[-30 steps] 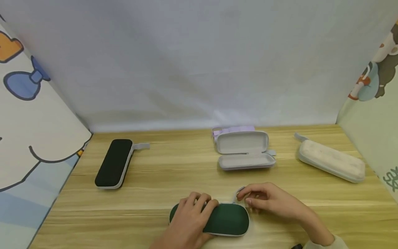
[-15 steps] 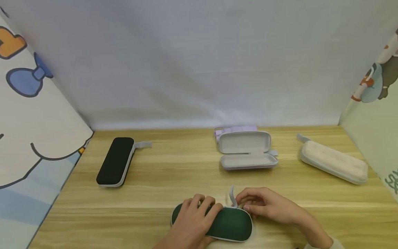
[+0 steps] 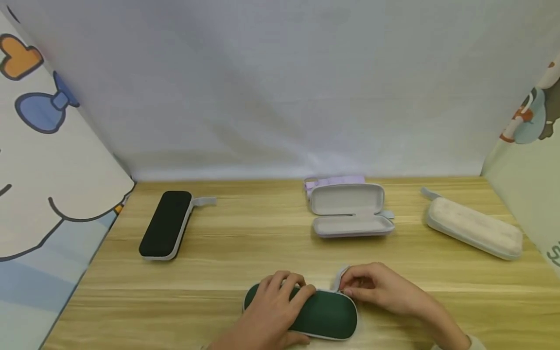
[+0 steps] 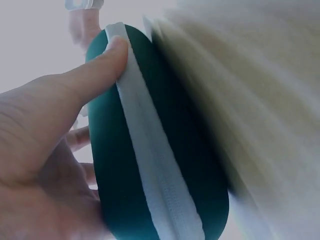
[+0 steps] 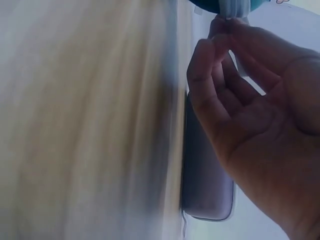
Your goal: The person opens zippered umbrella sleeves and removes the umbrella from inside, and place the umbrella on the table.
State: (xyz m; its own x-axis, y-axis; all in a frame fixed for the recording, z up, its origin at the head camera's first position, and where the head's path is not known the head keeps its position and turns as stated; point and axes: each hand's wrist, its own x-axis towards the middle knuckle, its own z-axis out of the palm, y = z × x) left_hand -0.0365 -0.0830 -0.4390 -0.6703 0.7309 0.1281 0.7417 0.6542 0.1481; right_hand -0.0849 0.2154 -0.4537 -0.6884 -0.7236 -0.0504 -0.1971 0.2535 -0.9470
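Note:
A dark green zip case with a pale zipper band lies at the front middle of the table. My left hand grips it from the left, fingers over the top. In the left wrist view its thumb presses on the zipper band. My right hand is at the case's far right corner, its thumb and fingertips pinching the zipper pull, which they mostly hide. A grey fabric tab sticks up beside those fingertips. The case looks closed along the band that shows.
An open grey-lined case stands behind the right hand, a light purple strap at its back. A black case with a grey tab lies at the left, a cream case at the right. A white cloth rises behind the wooden table.
My right fingers have moved from the loose grey tab down to the zipper pull and now pinch it. The tab has swung about. My left hand keeps its grip; the whole view has shifted slightly.

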